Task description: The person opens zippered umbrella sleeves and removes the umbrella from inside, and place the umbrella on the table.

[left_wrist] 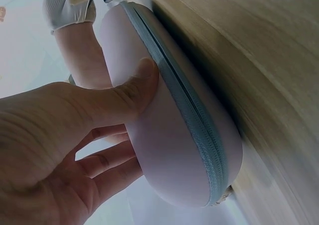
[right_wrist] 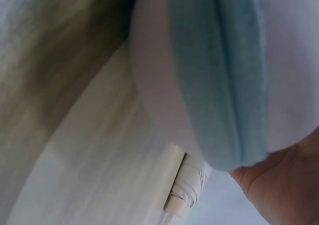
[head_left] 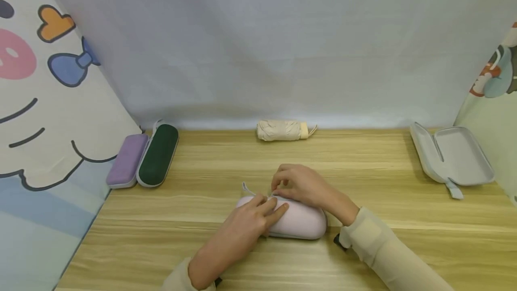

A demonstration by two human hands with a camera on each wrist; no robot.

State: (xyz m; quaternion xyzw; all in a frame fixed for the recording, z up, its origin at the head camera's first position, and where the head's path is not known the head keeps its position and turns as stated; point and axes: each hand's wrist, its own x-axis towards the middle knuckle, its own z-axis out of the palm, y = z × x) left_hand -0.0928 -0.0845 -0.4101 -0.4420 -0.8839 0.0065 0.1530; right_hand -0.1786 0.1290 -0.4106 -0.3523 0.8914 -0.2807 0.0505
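A pale pink zip case (head_left: 303,221) lies on the table in front of me, its grey-green zipper band (left_wrist: 187,108) closed along the near side. My left hand (head_left: 252,217) grips the case's left part, thumb (left_wrist: 142,83) pressed on the near face and fingers over the top. At the far edge my right hand (head_left: 300,185) bends over the case, thumb and forefinger pinching at the zipper pull, which the fingers mostly hide. A small loop strap (head_left: 247,188) sticks up behind the case's left end.
Behind the case lies a folded beige umbrella (head_left: 280,130) by the backdrop. On the left, a purple case (head_left: 127,160) and a dark green case (head_left: 158,154) sit side by side. An opened pale grey case (head_left: 464,156) rests at the far right.
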